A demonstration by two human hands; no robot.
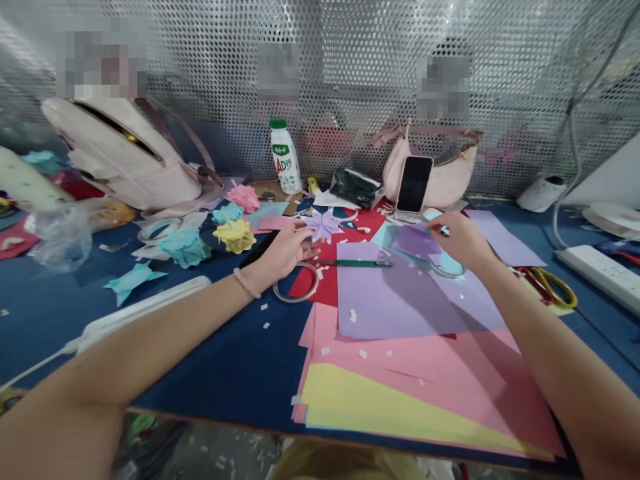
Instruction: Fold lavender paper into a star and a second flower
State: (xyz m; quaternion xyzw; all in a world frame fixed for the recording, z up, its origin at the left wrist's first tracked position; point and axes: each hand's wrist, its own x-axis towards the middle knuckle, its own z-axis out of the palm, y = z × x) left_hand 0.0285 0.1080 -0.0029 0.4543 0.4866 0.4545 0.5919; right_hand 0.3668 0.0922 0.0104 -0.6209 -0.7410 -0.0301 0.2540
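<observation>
My left hand (289,252) is beside a folded purple paper flower (325,224), its fingertips at the flower's near edge. Those fingers are loosely bent and apart, and I see nothing gripped in them. Over a small darker purple paper (416,241), my right hand (459,239) has its fingers pinched together. A small pale bit shows at these fingers, but what they hold is too small to make out. A roll of tape (450,272) lies below the right hand, and a metal ring (296,300) below the left. A green craft knife (365,263) rests on a large purple sheet (400,300).
Pink sheets (475,363) and a yellow sheet (360,403) are stacked at the front edge. Finished paper flowers (186,248) sit left. Behind stand a bottle (286,160), a phone (415,183) and a handbag (455,177). Yellow-handled scissors (557,290) and a power strip (600,273) lie right.
</observation>
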